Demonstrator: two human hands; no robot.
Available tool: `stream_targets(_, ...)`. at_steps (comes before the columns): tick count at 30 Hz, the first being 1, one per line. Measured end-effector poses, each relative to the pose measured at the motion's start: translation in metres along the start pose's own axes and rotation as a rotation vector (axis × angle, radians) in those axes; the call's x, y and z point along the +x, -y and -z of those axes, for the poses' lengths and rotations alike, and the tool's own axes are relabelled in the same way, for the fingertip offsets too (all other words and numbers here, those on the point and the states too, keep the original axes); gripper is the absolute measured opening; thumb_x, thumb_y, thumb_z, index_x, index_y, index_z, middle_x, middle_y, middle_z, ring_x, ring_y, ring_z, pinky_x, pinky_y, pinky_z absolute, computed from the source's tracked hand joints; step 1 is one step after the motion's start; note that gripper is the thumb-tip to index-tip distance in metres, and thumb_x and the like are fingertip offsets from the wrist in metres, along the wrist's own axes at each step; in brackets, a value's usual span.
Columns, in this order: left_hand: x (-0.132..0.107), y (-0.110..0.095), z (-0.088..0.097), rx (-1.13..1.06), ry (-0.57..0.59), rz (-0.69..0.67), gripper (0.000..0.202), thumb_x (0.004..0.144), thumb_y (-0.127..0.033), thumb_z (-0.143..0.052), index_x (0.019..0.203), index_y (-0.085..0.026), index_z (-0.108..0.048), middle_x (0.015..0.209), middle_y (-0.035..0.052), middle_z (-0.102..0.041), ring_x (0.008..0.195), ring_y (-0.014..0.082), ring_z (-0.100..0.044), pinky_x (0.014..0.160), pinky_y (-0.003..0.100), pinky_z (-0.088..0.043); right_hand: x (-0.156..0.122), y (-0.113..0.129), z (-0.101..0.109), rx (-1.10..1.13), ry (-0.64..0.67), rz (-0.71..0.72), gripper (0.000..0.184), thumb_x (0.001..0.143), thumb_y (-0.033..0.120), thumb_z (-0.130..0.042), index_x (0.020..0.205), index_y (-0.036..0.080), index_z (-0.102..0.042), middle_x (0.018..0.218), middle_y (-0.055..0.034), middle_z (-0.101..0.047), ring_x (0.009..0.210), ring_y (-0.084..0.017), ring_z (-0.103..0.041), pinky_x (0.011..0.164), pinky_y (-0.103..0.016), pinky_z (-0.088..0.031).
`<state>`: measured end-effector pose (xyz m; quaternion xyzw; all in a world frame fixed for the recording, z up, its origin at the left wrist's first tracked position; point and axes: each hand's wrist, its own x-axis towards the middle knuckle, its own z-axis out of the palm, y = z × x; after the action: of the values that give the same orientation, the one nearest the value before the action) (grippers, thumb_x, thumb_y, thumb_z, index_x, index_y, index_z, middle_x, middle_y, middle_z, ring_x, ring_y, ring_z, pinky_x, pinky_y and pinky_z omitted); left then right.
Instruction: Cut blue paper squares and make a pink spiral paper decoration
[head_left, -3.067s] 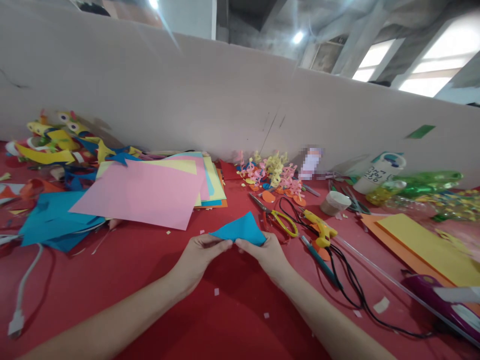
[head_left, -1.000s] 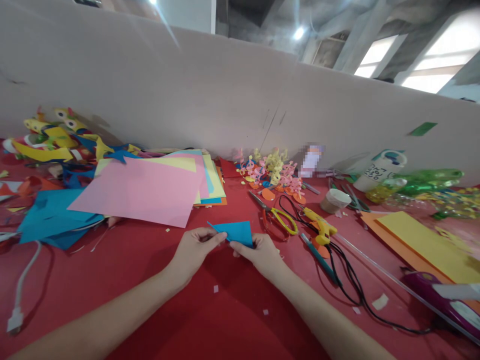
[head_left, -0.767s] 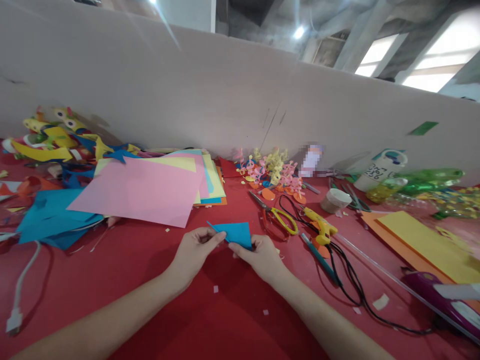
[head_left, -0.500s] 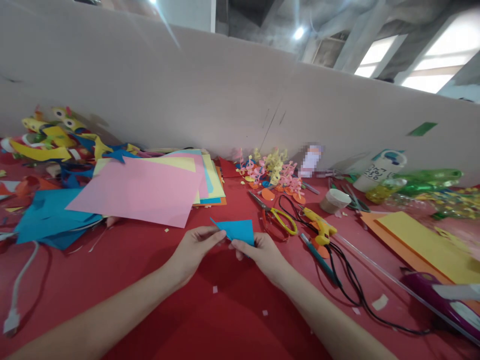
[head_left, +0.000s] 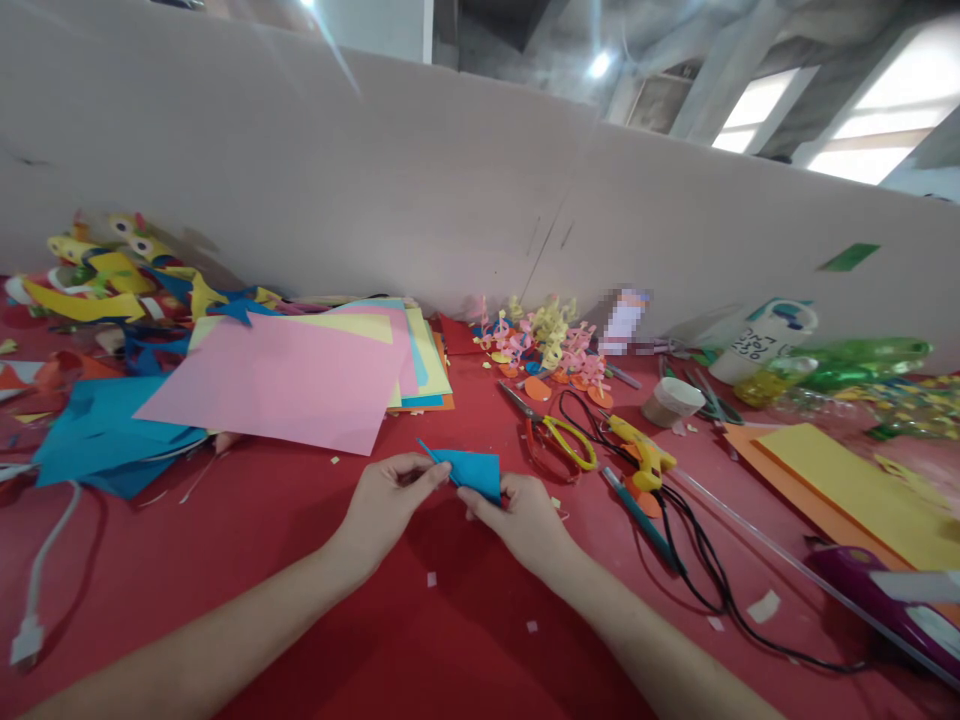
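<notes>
A small piece of blue paper (head_left: 475, 472) is held between both hands above the red table (head_left: 360, 640). My left hand (head_left: 391, 500) pinches its left end with thumb and fingers, where a narrow pointed edge sticks up. My right hand (head_left: 521, 510) grips the lower right part, its thumb lying over the front. The fingers behind the paper are partly hidden. Just right of the hands lie scissors (head_left: 568, 442) with yellow and red handles.
A pink sheet (head_left: 285, 380) tops a paper stack at left, beside blue sheets (head_left: 112, 430). At right lie a yellow glue gun (head_left: 641, 455) with a black cord, a teal stick (head_left: 641, 522), a white cup (head_left: 672, 402) and yellow paper (head_left: 862, 490). Curly paper pieces (head_left: 551, 340) stand behind.
The blue paper has tilted and shows less height, its right corner a little lower and further left. The right hand has shifted slightly left; the left hand keeps its pinch.
</notes>
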<state>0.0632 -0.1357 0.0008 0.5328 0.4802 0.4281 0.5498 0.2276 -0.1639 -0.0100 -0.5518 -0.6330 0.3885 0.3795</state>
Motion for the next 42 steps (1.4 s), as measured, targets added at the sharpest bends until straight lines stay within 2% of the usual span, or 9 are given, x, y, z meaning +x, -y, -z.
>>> stream_targets(2, 0.001, 0.0, 0.0, -0.022, 0.028, 0.001, 0.018, 0.069, -0.035, -0.069, 0.063, -0.018, -0.069, 0.067, 0.0023, -0.067, 0.069, 0.0168, -0.059, 0.07, 0.028, -0.046, 0.0, 0.0, 0.001, 0.019, 0.017, -0.001, 0.033, 0.078, 0.039, -0.055, 0.055, 0.016, -0.061, 0.054, -0.0027, -0.06, 0.052, -0.013, -0.051, 0.052, -0.023, -0.037)
stream_targets(6, 0.004, -0.001, 0.002, -0.228, 0.102, 0.045, 0.015, 0.069, -0.033, -0.07, 0.068, -0.018, -0.071, 0.067, 0.0012, -0.067, 0.067, 0.0139, -0.058, 0.072, 0.026, -0.046, 0.003, 0.001, 0.004, 0.175, 0.078, -0.041, 0.038, 0.077, 0.048, -0.055, 0.057, 0.016, -0.064, 0.055, -0.0025, -0.061, 0.052, -0.012, -0.05, 0.053, -0.023, -0.038)
stream_targets(11, 0.011, -0.001, 0.005, -0.405, -0.015, 0.087, 0.017, 0.064, -0.033, -0.075, 0.072, -0.018, -0.073, 0.071, 0.0015, -0.068, 0.068, 0.012, -0.057, 0.072, 0.025, -0.047, 0.004, 0.001, 0.005, 0.299, 0.146, -0.076, 0.038, 0.075, 0.051, -0.058, 0.068, 0.016, -0.069, 0.055, -0.001, -0.061, 0.054, -0.012, -0.053, 0.059, -0.024, -0.041)
stream_targets(19, 0.011, -0.001, 0.007, -0.202, -0.11, 0.039, 0.02, 0.063, -0.034, -0.075, 0.06, -0.016, -0.068, 0.058, -0.0011, -0.06, 0.06, 0.0105, -0.05, 0.064, 0.024, -0.042, 0.005, -0.002, 0.002, 0.233, 0.117, -0.092, 0.034, 0.074, 0.046, -0.06, 0.06, 0.016, -0.066, 0.057, -0.0032, -0.064, 0.055, -0.013, -0.054, 0.059, -0.024, -0.042)
stream_targets(23, 0.009, -0.002, 0.007, -0.16, -0.143, 0.05, 0.023, 0.061, -0.035, -0.076, 0.056, -0.016, -0.065, 0.055, -0.0019, -0.057, 0.058, 0.0108, -0.05, 0.064, 0.024, -0.041, 0.003, -0.004, 0.001, 0.039, 0.036, -0.089, 0.033, 0.074, 0.042, -0.06, 0.055, 0.015, -0.063, 0.053, -0.0022, -0.06, 0.048, -0.012, -0.049, 0.048, -0.023, -0.035)
stream_targets(26, 0.01, -0.002, 0.007, -0.142, -0.138, 0.081, 0.024, 0.06, -0.036, -0.076, 0.055, -0.016, -0.065, 0.056, -0.0007, -0.058, 0.059, 0.0114, -0.051, 0.065, 0.025, -0.041, 0.002, -0.004, 0.002, -0.181, -0.035, -0.021, 0.032, 0.075, 0.038, -0.059, 0.052, 0.015, -0.06, 0.048, -0.0005, -0.053, 0.045, -0.01, -0.043, 0.044, -0.022, -0.029)
stream_targets(28, 0.011, -0.003, 0.007, -0.157, -0.122, 0.103, 0.022, 0.059, -0.035, -0.076, 0.057, -0.015, -0.066, 0.057, 0.0, -0.06, 0.059, 0.0117, -0.052, 0.065, 0.025, -0.043, 0.002, -0.004, 0.003, -0.229, -0.043, 0.012, 0.032, 0.075, 0.037, -0.059, 0.051, 0.015, -0.059, 0.048, -0.0002, -0.052, 0.045, -0.01, -0.042, 0.044, -0.022, -0.028)
stream_targets(35, 0.015, -0.005, 0.009, -0.348, -0.025, 0.102, 0.02, 0.057, -0.031, -0.077, 0.071, -0.018, -0.071, 0.071, 0.0022, -0.067, 0.068, 0.0132, -0.059, 0.073, 0.028, -0.047, 0.005, -0.004, 0.007, 0.106, 0.018, -0.062, 0.034, 0.075, 0.045, -0.059, 0.06, 0.015, -0.065, 0.055, -0.003, -0.061, 0.054, -0.014, -0.053, 0.052, -0.023, -0.04)
stream_targets(42, 0.018, -0.005, 0.016, -0.169, -0.019, 0.018, 0.016, 0.066, -0.033, -0.071, 0.069, -0.017, -0.07, 0.066, 0.0018, -0.063, 0.066, 0.013, -0.054, 0.07, 0.027, -0.044, 0.007, -0.005, 0.007, 0.124, 0.018, -0.081, 0.034, 0.073, 0.045, -0.06, 0.058, 0.015, -0.064, 0.054, -0.0034, -0.06, 0.052, -0.013, -0.051, 0.051, -0.024, -0.038)
